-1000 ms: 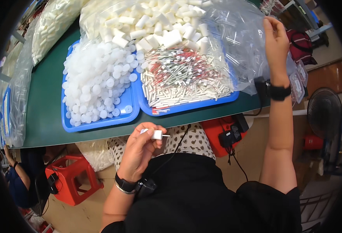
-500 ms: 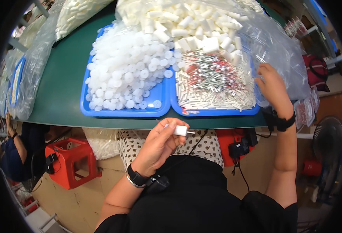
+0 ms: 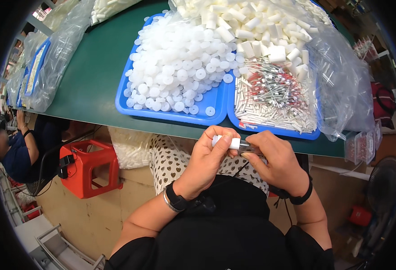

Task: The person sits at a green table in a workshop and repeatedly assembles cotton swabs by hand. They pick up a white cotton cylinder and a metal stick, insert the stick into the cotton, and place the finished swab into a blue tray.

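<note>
In front of my lap, just off the table's near edge, my left hand [image 3: 203, 163] pinches a short white cylinder [image 3: 232, 143] between thumb and fingers. A thin pin sticks out of its right end. My right hand [image 3: 280, 163] meets it from the right, its fingers closed round a small clear plastic piece [image 3: 254, 152] at the pin end. How far the pin reaches into that piece is hidden by the fingers. Beyond my hands, a blue tray [image 3: 197, 118] holds a heap of translucent white discs [image 3: 171, 63].
A second blue tray [image 3: 276, 131] holds small white tubes [image 3: 270, 116] and red-and-white-tipped pins [image 3: 274, 90]. Foam cylinders [image 3: 252, 24] are piled behind, with a clear plastic bag [image 3: 342, 85] at the right. A red stool [image 3: 90, 168] and another person [image 3: 31, 150] are at the left.
My right hand has come from the clear bag beside the right tray back to my left hand, now with the clear piece. The view has shifted, so the trays appear further right.
</note>
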`<state>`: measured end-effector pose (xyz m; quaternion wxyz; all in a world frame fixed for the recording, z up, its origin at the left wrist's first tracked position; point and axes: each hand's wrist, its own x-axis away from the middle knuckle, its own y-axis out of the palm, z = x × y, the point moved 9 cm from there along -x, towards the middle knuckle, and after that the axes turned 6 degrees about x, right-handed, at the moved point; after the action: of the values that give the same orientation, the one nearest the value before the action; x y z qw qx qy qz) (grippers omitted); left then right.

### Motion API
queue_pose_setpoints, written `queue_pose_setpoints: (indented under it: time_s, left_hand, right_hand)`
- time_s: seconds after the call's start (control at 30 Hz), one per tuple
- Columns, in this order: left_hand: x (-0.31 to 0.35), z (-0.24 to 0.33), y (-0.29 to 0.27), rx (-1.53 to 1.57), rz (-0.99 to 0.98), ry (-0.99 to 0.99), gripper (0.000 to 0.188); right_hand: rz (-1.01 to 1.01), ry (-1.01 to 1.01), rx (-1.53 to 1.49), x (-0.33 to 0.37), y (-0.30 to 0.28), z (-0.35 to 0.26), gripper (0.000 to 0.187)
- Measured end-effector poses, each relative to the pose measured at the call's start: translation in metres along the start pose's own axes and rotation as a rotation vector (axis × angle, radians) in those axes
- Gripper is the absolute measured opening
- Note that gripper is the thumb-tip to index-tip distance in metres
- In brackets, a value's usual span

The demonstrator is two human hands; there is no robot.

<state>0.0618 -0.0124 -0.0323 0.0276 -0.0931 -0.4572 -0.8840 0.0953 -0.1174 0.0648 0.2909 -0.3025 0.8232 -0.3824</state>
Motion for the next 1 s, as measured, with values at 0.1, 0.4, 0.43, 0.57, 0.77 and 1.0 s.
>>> queue_pose_setpoints:
  time_s: [0.1, 0.4, 0.43, 0.57, 0.77, 1.0]
  left_hand:
    - [0.002, 0.002, -0.005, 0.059, 0.040, 0.017, 0.012]
    - [0.008, 0.014, -0.001, -0.384, -0.003, 0.292, 0.015]
    - [0.008, 0.014, 0.002, -0.470, -0.055, 0.285, 0.019]
    - [0.009, 0.006, 0.015, -0.583, -0.225, 0.249, 0.037]
    - [0.009, -0.010, 0.024, -0.400, -0.322, 0.110, 0.053]
    - [0.002, -0.014, 0.013, 0.148, -0.148, -0.161, 0.057]
  right_hand:
    - [-0.007, 0.063, 0.001, 0.002, 0.011, 0.004, 0.028]
    - [0.046, 0.247, -0.345, 0.008, 0.028, 0.025, 0.028]
    - [0.030, 0.169, -0.301, 0.006, 0.028, 0.020, 0.028]
    - [-0.016, -0.025, -0.208, 0.005, 0.029, 0.000, 0.024]
    - [0.094, -0.053, -0.230, 0.016, 0.038, -0.001, 0.024]
    - [0.186, -0.095, -0.075, -0.001, 0.030, -0.004, 0.034]
